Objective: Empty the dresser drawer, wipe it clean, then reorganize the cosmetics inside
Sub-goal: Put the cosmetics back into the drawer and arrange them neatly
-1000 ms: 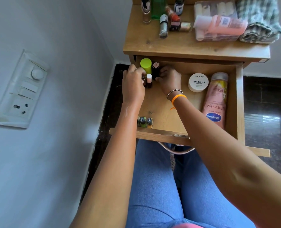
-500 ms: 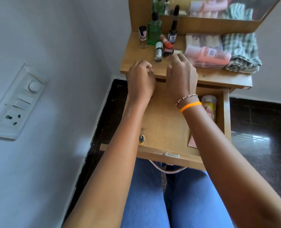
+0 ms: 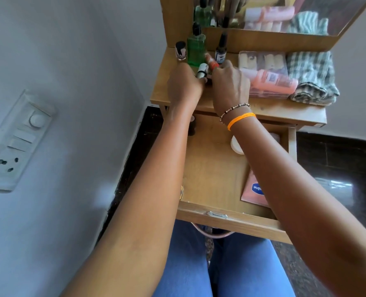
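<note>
Emptying part done: both hands [image 3: 207,82] set small cosmetic tubes, grip unclear, on wooden desk [image 3: 263,108]; open wooden drawer [image 3: 209,168] holds pink Vaseline lotion bottle [image 3: 252,189], white round jar [image 3: 235,146]; wiping, reorganizing pending.

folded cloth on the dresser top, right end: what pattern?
Green-and-white checked cloth; the head view, the only one, shows it clearly.

Both arms stretch forward, hands side by side. Left hand [image 3: 185,83] curls its fingers, knuckles up. Right hand [image 3: 231,86] sits just beside it, fingers bent, banded wrist trailing behind.
</note>
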